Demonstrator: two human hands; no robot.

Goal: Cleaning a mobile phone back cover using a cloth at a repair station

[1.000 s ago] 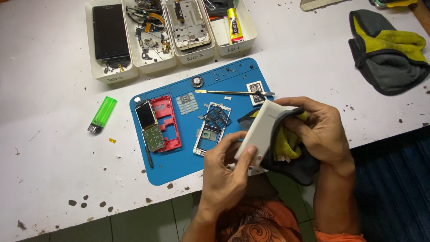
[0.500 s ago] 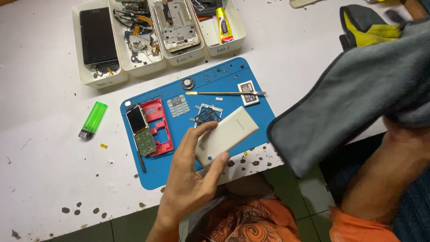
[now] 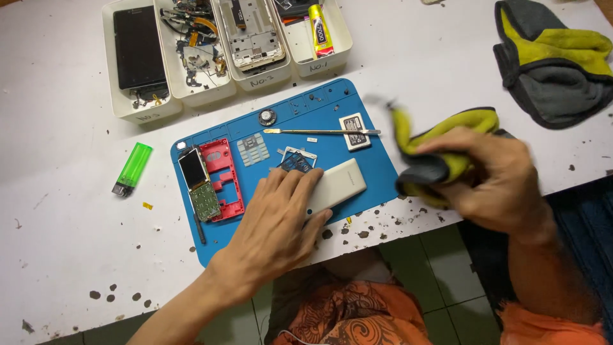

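Left hand (image 3: 281, 220) lies flat, fingers spread, pressing the white cover (image 3: 335, 185) onto the blue mat (image 3: 319, 112) near its front edge. Right hand (image 3: 491, 179) is bunched tight around a yellow-grey cloth (image 3: 440, 137), just off the mat's right side. Screwdriver (image 3: 319, 131) lies toward the mat's back.

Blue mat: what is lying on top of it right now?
On the blue mat: a red phone frame, circuit board with screen, keypad, long tool, and a white cover under the left hand, which hides whatever lies beneath it.
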